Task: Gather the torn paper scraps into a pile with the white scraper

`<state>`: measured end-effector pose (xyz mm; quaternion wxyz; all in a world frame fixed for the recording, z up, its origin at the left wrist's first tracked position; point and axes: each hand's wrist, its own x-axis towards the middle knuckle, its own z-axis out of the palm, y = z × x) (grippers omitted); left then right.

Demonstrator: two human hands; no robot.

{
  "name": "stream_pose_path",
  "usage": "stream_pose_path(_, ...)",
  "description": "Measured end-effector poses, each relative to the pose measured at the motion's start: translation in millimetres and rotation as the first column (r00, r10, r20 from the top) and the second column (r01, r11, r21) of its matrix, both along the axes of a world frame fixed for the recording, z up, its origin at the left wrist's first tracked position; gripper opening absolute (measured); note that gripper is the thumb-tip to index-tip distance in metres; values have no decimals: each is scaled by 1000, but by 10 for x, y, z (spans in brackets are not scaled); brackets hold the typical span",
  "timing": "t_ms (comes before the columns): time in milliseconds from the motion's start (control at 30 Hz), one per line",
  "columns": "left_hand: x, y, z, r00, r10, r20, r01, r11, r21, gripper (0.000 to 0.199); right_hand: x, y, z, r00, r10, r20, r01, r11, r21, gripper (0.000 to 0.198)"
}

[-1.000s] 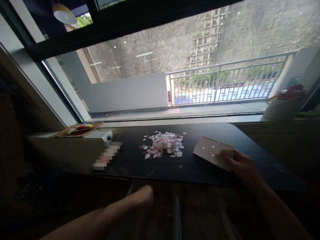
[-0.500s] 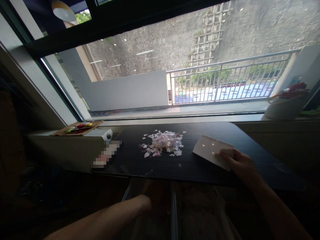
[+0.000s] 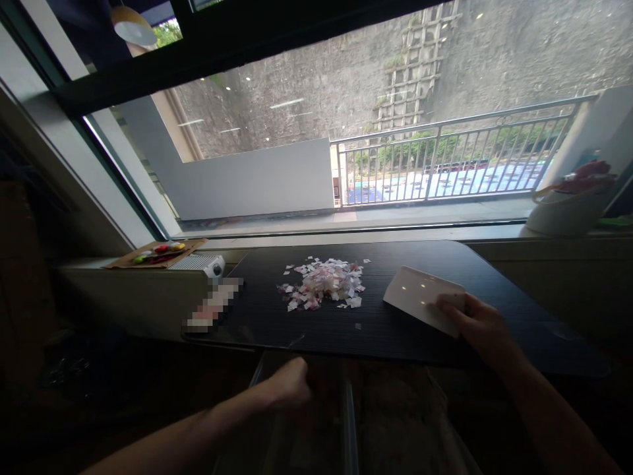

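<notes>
My right hand (image 3: 472, 322) grips the near right corner of a glossy white card (image 3: 422, 300), thumb on top, and holds it tilted over the dark table (image 3: 336, 336). To the card's left lies a loose heap of small cut paper pieces (image 3: 329, 280), white with pink and purple tints. My left hand (image 3: 293, 381) is below the table's front edge, above a dark, clear-walled bin (image 3: 351, 422). Its fingers are curled down into a closed shape, and whatever they may hold is hidden.
A pixelated strip (image 3: 212, 307) lies at the table's left end. Beside it are a white radiator (image 3: 200, 265) and a brown board (image 3: 123, 257) with coloured items. Behind the table runs a large window; a white container (image 3: 558, 211) stands on the right.
My left hand has risen out of the dark bin, so its closed shape now shows. My right hand and the white card have hardly moved.
</notes>
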<state>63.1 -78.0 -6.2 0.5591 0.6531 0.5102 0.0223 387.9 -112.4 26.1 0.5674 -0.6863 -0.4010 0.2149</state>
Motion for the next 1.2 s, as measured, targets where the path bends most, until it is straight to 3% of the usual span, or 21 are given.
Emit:
stream_pose_path(100, -74, -42, 146, 998, 58, -1, -58, 997, -49, 8, 6, 12, -12, 1000, -24, 19, 24, 1000, -5, 30)
stream_pose_path(200, -125, -57, 217, 990, 138, 15, -135, 983, -123, 17, 27, 21, -22, 999, -28, 34, 29, 999, -16, 29)
stream_pose_path(400, -162, -74, 301, 932, 331, 148, -264, 899, -348, 35, 57, 23, -32, 1000, 3, 24, -2, 999, -40, 32)
stream_pose_path(633, -170, -81, 333, 890, 429, 154, -357, 867, -347, 32, 60, 26, -33, 998, 6, 60, -3, 999, -51, 32)
stream_pose_path(900, -198, -62, 371, 872, 436, 221, -314, 846, -431, 27, 86, 36, -61, 997, 18, 77, -14, 999, -48, 32)
stream_pose_path(1200, -36, -90, 597, 870, 411, 273, -257, 849, -462, 39, 87, 64, -118, 996, -11, 88, 9, 1000, 16, 32)
